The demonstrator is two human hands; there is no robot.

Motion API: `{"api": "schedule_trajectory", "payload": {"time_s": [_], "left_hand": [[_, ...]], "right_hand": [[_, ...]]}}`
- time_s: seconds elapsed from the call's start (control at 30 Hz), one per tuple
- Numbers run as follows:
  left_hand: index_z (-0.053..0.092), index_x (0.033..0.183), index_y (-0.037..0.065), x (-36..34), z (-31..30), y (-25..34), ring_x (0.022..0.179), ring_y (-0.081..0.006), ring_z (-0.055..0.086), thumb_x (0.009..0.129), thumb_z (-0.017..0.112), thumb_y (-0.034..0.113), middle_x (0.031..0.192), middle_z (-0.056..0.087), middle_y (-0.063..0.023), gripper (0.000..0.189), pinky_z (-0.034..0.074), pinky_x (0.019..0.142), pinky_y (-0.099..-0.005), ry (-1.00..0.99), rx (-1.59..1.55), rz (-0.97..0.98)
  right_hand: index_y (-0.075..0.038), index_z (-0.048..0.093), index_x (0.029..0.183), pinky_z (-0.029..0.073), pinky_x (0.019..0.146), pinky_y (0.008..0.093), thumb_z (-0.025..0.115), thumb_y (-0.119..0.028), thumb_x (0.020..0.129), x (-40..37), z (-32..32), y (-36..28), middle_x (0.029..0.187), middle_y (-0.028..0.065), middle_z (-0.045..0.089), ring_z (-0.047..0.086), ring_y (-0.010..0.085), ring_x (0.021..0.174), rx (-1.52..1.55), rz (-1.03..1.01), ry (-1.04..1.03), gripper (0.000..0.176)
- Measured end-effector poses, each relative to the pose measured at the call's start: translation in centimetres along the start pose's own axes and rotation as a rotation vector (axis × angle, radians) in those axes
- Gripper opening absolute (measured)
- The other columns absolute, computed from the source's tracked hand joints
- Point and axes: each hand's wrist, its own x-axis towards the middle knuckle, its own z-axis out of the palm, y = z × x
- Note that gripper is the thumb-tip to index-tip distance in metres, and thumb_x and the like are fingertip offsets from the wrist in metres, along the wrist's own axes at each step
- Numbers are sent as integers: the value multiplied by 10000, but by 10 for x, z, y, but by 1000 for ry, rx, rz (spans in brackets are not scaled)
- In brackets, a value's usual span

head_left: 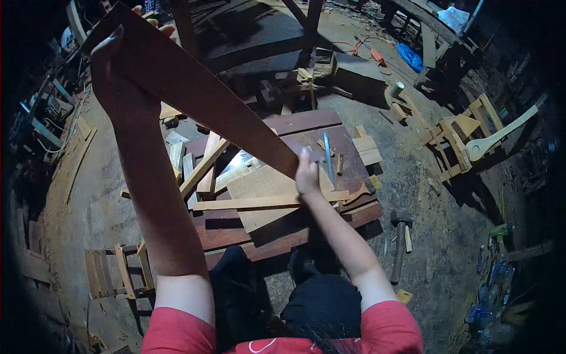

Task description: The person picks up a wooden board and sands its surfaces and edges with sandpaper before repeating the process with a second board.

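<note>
A long flat wooden board (200,91), dark in the shadow, slants across the view from upper left to centre, raised above a low reddish wooden bench (300,122). My left hand (108,50) is closed around its wide upper end, with fingertips curling over the far edge. At the narrower lower end, my right hand (308,176) grips the board, its thumb along the near side. Beneath lie a pale flat wooden panel (265,219) and a narrow wooden strip (253,202) across it. A long metal blade-like tool (329,158) lies right of my right hand.
A hammer (401,227) lies on the floor right of the bench. Farther right, a paddle-shaped wooden piece (489,141) rests against a wooden frame (451,138). Another slatted frame (121,271) stands at lower left. Wood offcuts (206,168) lie on the bench's left side.
</note>
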Motion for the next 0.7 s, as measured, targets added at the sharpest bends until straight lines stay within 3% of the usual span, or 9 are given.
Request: {"api": "schedule_trajectory", "payload": {"time_s": [0.07, 0.17, 0.3, 0.33, 0.4, 0.5, 0.6, 0.63, 0.7], "left_hand": [[325, 1120, -61, 2, -5, -3, 869, -265, 503, 721, 437, 371, 951, 481, -177, 598, 413, 765, -332, -23, -27, 16], [342, 1107, -64, 4, -14, -6, 865, -267, 511, 729, 428, 348, 949, 488, -175, 565, 423, 753, -335, -87, -86, 26], [450, 1003, -25, 4, -11, -3, 778, -255, 561, 694, 442, 303, 838, 552, -145, 451, 454, 695, -334, -17, -134, 20], [450, 1003, -25, 5, -16, -4, 778, -255, 561, 694, 442, 303, 838, 552, -145, 451, 454, 695, -334, -17, -131, 21], [446, 1008, -23, 8, -25, -7, 776, -249, 561, 690, 441, 305, 834, 548, -149, 457, 455, 704, -338, -248, -343, -45], [449, 1004, -22, 4, -4, -6, 772, -244, 563, 688, 438, 312, 832, 546, -150, 460, 456, 714, -338, 104, -68, 64], [394, 1067, -58, 5, -10, -7, 809, -274, 538, 723, 431, 313, 887, 523, -178, 508, 440, 723, -346, -1, -63, 76], [394, 1067, -58, 4, -10, -7, 809, -274, 538, 723, 431, 313, 887, 523, -178, 508, 440, 723, -346, 2, -60, 71], [389, 1069, -58, 3, -9, -3, 801, -269, 539, 724, 429, 321, 884, 523, -176, 514, 441, 724, -344, -45, -103, 55]], "right_hand": [[78, 469, 927, 355, 744, 294, 327, -373, 831, -7, 5, -71, 873, 188, 523, 492, 224, 840, -198, 165, -241, 482], [69, 460, 959, 350, 764, 291, 316, -344, 839, -13, 12, -85, 917, 181, 517, 486, 227, 878, -85, -106, -224, 455], [50, 464, 1015, 327, 829, 278, 280, -296, 847, 10, -13, 35, 999, 147, 509, 462, 214, 958, -165, -17, -112, 426], [37, 511, 946, 373, 778, 345, 240, -337, 836, 18, -28, 79, 899, 212, 540, 496, 282, 926, -146, -137, -99, 475], [22, 516, 949, 357, 798, 348, 190, -367, 821, 41, -51, 153, 915, 213, 535, 489, 293, 933, -246, 52, -100, 523], [52, 475, 990, 315, 833, 284, 301, -312, 836, 17, -20, 44, 989, 137, 503, 448, 214, 965, -163, 98, -125, 431], [63, 458, 991, 298, 844, 267, 365, -320, 827, -1, 4, -48, 997, 136, 484, 425, 187, 970, 70, -2, -195, 427], [28, 489, 921, 343, 789, 342, 321, -363, 825, -7, 6, -60, 931, 235, 497, 454, 333, 920, 31, -148, -170, 436], [33, 484, 933, 350, 778, 347, 314, -368, 825, -8, 5, -39, 932, 238, 497, 458, 334, 920, -5, -182, -102, 449]]}}
